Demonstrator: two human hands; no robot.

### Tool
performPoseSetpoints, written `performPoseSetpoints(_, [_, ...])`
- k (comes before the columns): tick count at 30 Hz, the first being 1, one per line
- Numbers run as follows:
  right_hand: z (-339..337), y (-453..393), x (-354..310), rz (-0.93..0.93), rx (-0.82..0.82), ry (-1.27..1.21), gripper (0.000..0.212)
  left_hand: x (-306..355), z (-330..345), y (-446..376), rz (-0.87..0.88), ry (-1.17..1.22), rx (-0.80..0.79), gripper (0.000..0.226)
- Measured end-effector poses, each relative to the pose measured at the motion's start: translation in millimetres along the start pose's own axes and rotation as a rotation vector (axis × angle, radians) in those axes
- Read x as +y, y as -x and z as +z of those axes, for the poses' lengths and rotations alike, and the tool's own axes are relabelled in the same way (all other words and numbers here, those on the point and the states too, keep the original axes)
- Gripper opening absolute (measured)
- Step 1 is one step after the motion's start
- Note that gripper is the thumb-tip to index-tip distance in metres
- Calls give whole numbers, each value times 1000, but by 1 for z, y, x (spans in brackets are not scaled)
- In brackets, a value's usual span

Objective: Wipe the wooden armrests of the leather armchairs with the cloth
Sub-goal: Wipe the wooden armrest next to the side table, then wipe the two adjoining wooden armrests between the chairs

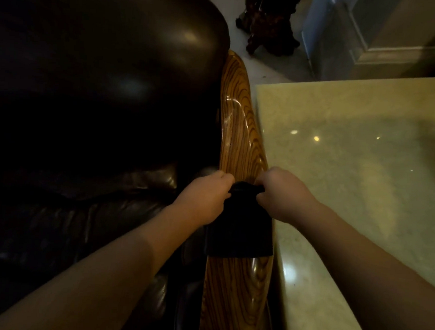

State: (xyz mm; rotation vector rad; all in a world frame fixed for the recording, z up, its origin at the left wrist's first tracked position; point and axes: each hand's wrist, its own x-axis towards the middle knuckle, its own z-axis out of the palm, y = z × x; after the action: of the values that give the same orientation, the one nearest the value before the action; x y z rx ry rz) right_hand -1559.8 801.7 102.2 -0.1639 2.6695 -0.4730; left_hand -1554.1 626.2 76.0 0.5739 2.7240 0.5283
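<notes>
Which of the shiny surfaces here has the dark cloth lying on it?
The striped wooden armrest; the cloth drapes across it, unlike the marble table or leather armchair.

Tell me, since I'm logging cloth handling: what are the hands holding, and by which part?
Both hold the dark cloth draped over the wooden armrest: left hand and right hand each grip a far corner.

Dark cloth [241,226] lies draped across the wooden armrest [238,130].
</notes>
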Motion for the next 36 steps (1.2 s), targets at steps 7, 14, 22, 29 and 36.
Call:
performPoseSetpoints(7, [-15,42,-25,-61,-3,123,16,46,-23,46,-107,-24,-19,42])
performPoseSetpoints(14, [-63,103,-65,-175,170,239,9,74,-71,102,-177,19,160,24])
performPoseSetpoints(22, [-118,165,-142,-246,431,272,12,95,-160,177,-124,36,368,33])
performPoseSetpoints(29, [-124,227,-223,-256,514,302,18,84,-213,264,-65,-41,410,38])
performPoseSetpoints(36, [-98,288,-305,-278,578,339,31,50,-246,351,15,-221,462,29])
